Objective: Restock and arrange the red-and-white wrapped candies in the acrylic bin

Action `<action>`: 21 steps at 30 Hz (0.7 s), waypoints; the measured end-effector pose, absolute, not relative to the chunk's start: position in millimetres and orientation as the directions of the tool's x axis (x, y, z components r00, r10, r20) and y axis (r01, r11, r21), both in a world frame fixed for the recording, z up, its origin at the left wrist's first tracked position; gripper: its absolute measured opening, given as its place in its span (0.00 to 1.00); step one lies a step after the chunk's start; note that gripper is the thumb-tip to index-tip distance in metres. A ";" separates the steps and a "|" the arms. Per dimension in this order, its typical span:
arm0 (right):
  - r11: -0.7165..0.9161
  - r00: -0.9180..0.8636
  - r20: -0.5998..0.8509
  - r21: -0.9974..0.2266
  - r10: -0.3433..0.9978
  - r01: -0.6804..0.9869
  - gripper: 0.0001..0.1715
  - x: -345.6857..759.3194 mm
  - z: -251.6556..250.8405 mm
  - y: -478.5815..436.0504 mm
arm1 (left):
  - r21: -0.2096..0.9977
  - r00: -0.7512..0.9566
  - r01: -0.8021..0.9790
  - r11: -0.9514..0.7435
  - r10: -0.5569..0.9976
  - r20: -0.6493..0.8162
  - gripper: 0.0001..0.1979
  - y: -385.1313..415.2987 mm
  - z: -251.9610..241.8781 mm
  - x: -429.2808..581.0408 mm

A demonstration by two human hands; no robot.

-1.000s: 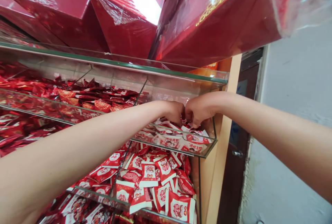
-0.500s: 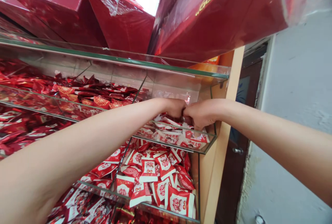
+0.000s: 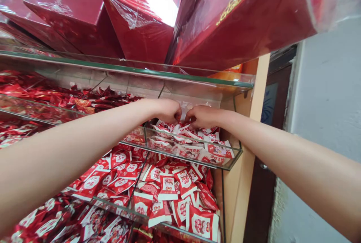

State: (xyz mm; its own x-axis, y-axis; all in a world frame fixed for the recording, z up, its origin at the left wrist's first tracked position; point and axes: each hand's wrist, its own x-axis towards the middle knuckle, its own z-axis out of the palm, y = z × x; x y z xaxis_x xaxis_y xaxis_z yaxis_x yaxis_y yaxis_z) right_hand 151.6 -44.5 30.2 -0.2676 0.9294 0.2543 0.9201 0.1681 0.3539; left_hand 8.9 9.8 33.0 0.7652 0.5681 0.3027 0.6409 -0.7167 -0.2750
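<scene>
Two bare forearms in front, beneath overhanging, plastic-wrapped red gift boxes. Next, a lower tier of red-and-white double-happiness packets. Above, behind a glass front, more red-and-white printed packets, heaped in the right-end compartment under both hands. Left hand curled downward, right hand bent inward just beside; no telling any pinch on a packet. No longer knuckle to knuckle as half a second ago: now shifted leftward, a narrow gap between, probably for handling another part of the heap. Farther off, a dark door.
</scene>
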 end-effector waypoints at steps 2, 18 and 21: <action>0.093 -0.197 0.251 0.373 0.948 0.923 0.15 147.6 28.4 -42.2 | -0.376 0.754 0.657 -0.654 0.586 0.297 0.11 4.8 30.4 8.0; 0.113 -0.172 0.149 0.340 0.974 0.934 0.09 141.1 37.2 -68.8 | -0.426 0.766 0.643 -0.637 0.547 0.338 0.19 -25.7 19.4 -11.1; 0.331 -0.360 0.074 0.254 0.930 0.909 0.09 144.1 32.9 -74.1 | -0.370 0.789 0.602 -0.708 0.457 0.410 0.19 -38.1 14.1 -27.3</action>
State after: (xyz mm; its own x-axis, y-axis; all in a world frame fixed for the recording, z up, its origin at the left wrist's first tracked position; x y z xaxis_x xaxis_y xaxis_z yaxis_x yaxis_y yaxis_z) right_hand 144.1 -74.1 32.9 -0.3599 0.9300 0.0745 0.9088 0.3314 0.2536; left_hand -27.3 -38.1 14.1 0.7894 0.4570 0.4098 0.6018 -0.7080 -0.3696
